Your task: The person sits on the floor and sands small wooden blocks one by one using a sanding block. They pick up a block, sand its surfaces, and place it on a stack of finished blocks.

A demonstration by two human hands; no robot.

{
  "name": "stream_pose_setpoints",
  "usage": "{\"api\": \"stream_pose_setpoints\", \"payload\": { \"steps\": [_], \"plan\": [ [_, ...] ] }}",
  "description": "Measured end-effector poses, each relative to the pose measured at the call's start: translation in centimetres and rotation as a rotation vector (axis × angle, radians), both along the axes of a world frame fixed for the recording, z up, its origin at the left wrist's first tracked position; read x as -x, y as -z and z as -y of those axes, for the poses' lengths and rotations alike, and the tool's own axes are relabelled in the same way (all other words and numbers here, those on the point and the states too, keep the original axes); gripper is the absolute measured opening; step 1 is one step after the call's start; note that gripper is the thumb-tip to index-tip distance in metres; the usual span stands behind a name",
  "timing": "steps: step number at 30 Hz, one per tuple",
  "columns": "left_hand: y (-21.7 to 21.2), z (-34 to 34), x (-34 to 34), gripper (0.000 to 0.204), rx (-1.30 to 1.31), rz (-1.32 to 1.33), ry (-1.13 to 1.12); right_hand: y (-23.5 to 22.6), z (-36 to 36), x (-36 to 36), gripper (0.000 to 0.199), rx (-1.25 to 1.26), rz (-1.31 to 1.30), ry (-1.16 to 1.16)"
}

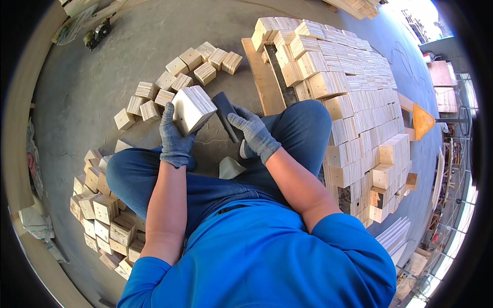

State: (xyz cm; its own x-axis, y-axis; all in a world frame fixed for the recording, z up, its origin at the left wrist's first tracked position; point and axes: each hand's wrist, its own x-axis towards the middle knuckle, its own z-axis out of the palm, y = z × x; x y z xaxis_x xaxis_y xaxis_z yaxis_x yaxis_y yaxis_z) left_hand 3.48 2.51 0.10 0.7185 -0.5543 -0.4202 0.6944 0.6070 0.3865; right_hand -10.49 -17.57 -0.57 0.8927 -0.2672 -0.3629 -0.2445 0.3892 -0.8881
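My left hand, in a grey knit glove, is closed around a plywood block from its left and underside. The block is held up in front of my knees, tilted, with its layered edges facing up. In my right hand, gloved the same way, is a dark flat bar. The bar stands close beside the block's right side; whether they touch I cannot tell. Beyond my hands, several similar blocks lie in a loose curved row on the floor.
Many plywood blocks are stacked on a wooden pallet to my right, with an orange triangular piece at its far side. Another pile of blocks sits by my left knee. A dark green tool lies on the concrete floor at far left.
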Motion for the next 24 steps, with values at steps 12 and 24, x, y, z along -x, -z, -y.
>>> {"api": "stream_pose_setpoints", "payload": {
  "steps": [12, 24],
  "plan": [
    [-0.6, 1.4, 1.2, 0.067, -0.114, 0.152, 0.204, -1.7, 1.1, -0.6, 0.059, 0.345, 0.064, 0.025],
    [0.5, 1.1, 0.5, 0.056, -0.127, 0.043, 0.117, -4.6, -0.6, 0.8, 0.056, 0.484, -0.065, -0.063]
  ]
}}
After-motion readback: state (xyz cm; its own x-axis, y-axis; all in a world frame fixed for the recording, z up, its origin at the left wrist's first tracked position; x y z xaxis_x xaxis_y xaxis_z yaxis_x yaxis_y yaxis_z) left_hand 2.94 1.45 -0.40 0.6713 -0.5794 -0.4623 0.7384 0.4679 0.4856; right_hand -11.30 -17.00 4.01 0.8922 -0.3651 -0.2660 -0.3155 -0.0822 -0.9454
